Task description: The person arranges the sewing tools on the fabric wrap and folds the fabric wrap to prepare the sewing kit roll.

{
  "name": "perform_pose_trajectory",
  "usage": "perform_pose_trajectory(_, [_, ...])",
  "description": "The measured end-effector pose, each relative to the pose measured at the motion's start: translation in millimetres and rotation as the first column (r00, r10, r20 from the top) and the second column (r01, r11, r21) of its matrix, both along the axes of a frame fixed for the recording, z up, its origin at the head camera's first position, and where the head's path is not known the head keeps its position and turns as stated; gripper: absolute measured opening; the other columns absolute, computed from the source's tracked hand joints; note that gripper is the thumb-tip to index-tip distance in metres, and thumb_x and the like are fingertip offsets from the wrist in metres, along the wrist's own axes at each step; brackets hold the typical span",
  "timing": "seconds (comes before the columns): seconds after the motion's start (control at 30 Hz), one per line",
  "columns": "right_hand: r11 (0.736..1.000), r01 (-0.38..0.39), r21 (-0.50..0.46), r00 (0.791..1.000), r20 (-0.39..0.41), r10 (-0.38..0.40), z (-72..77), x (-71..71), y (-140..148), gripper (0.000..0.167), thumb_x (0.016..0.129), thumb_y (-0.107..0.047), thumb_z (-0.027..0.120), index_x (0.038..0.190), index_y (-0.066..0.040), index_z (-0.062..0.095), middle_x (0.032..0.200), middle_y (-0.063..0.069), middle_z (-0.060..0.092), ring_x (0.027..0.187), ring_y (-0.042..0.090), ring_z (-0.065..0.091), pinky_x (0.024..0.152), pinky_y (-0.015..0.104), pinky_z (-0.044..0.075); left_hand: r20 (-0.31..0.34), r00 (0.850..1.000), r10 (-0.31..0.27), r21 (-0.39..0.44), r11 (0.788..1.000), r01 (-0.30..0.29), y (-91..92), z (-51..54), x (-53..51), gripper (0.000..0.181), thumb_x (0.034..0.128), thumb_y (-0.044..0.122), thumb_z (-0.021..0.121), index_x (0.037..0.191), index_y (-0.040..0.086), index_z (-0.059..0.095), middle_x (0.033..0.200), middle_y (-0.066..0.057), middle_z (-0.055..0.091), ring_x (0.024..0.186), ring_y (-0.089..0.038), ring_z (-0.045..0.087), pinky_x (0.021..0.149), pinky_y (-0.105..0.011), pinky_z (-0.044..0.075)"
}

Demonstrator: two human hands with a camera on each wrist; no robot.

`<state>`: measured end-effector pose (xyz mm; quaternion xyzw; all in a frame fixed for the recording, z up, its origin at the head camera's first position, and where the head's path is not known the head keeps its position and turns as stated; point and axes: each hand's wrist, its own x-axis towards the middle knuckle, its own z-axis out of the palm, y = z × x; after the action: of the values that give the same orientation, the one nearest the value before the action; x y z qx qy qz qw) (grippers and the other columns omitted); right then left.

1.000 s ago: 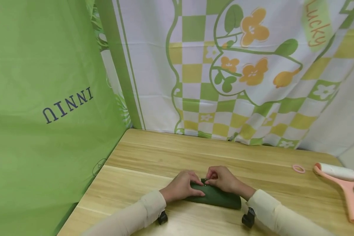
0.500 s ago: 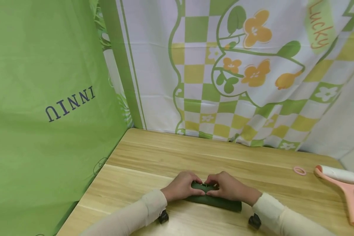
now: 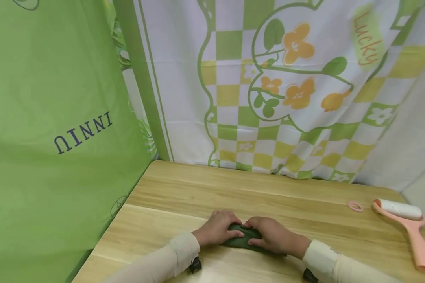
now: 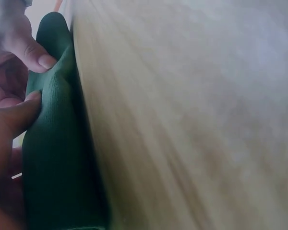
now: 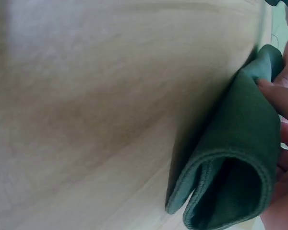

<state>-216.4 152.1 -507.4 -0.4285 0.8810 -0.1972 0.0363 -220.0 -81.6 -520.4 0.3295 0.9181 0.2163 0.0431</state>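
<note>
A dark green folded pouch (image 3: 247,236) of soft material lies lengthwise on the table near its front. In the right wrist view, the pouch's end (image 5: 225,165) shows stitched edges and a hollow fold. My left hand (image 3: 217,228) grips its left part, thumb on the near face and fingers over the far edge. Close beside it, my right hand (image 3: 275,235) holds the right part in the same way. Both thumbs dent the pouch (image 4: 57,143) in the left wrist view. The fingertips behind the pouch are mostly hidden.
A pink-handled lint roller (image 3: 407,226) lies at the right of the wooden table (image 3: 177,188), with a pink ring (image 3: 355,206) left of it. Patterned curtain (image 3: 230,94) hangs behind the table, and green cloth (image 3: 63,188) hangs along its left side.
My right hand has moved from pinching near the metal snap at the pouch's far edge to gripping its right part. The snap is now covered. My left hand stays on the left part.
</note>
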Motion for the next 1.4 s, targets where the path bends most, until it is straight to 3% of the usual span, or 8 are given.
perform_pose_trajectory(0.13, [0.998,-0.069,-0.006,0.992,-0.104,0.068,-1.3,1.0,-1,0.028,0.093,-0.03,0.072,0.114,-0.013,0.065,0.109,-0.006,0.069,0.098,0.004,0.065,0.083,0.027,0.057,-0.018,1.0,0.0,-0.006,1.0,0.0,-0.2,1.7,2.3,0.033,0.095,0.048,0.064,0.116,0.024,0.074,0.109,0.014,0.071,0.103,-0.002,0.06,0.09,-0.032,0.039])
perform_pose_trajectory(0.33, [0.991,-0.132,0.009,0.959,-0.252,0.13,-2.9,4.9,-3,0.022,0.092,-0.022,0.073,0.11,-0.013,0.065,0.108,-0.002,0.069,0.098,0.011,0.068,0.082,0.026,0.058,-0.025,1.0,0.007,-0.014,1.0,-0.007,1.8,3.1,3.5,0.032,0.0954,0.046,0.064,0.116,0.023,0.074,0.109,0.013,0.071,0.102,-0.003,0.061,0.09,-0.033,0.04])
perform_pose_trajectory(0.47, [0.992,-0.121,0.021,0.956,-0.267,0.123,-4.9,9.4,-2,0.022,0.093,-0.019,0.071,0.112,-0.01,0.066,0.113,0.003,0.069,0.102,0.017,0.069,0.084,0.029,0.059,-0.034,0.999,0.011,-0.029,1.0,-0.012,4.2,3.8,5.1,0.032,0.0955,0.046,0.064,0.116,0.023,0.074,0.109,0.013,0.071,0.104,-0.002,0.06,0.09,-0.032,0.04])
perform_pose_trajectory(0.87, [0.993,-0.116,-0.025,0.942,-0.32,0.102,-7.3,12.7,-2,0.024,0.091,-0.015,0.073,0.113,-0.007,0.068,0.113,0.006,0.07,0.102,0.019,0.07,0.083,0.031,0.059,-0.023,0.999,0.029,-0.039,0.999,-0.029,5.3,6.2,7.5,0.033,0.0953,0.047,0.064,0.116,0.024,0.074,0.109,0.014,0.07,0.106,-0.004,0.059,0.09,-0.034,0.042])
perform_pose_trajectory(1.2, [0.99,-0.127,-0.054,0.888,-0.452,0.089,-19.3,24.2,1,0.027,0.085,-0.011,0.076,0.11,-0.004,0.07,0.11,0.008,0.069,0.098,0.018,0.069,0.079,0.029,0.06,-0.04,0.999,0.008,-0.057,0.998,-0.01,12.3,3.6,14.2,0.031,0.0952,0.043,0.065,0.115,0.021,0.075,0.108,0.011,0.071,0.105,-0.006,0.06,0.093,-0.042,0.047])
perform_pose_trajectory(1.3, [0.994,-0.104,-0.045,0.885,-0.46,0.072,-19.3,26.0,-1,0.029,0.086,-0.011,0.076,0.113,-0.002,0.07,0.111,0.008,0.069,0.1,0.019,0.069,0.08,0.03,0.06,-0.055,0.998,0.002,-0.061,0.998,-0.006,11.1,4.5,13.7,0.033,0.0958,0.045,0.064,0.115,0.021,0.074,0.109,0.011,0.071,0.104,-0.006,0.06,0.092,-0.041,0.047])
perform_pose_trajectory(1.4, [0.997,-0.081,-0.016,0.897,-0.437,0.066,-15.1,24.9,-5,0.031,0.088,-0.012,0.074,0.116,-0.002,0.069,0.113,0.008,0.07,0.103,0.02,0.069,0.083,0.032,0.06,-0.062,0.998,0.006,-0.062,0.998,-0.01,5.9,5.6,11.7,0.034,0.0963,0.045,0.063,0.117,0.021,0.073,0.109,0.011,0.07,0.104,-0.006,0.06,0.089,-0.036,0.046])
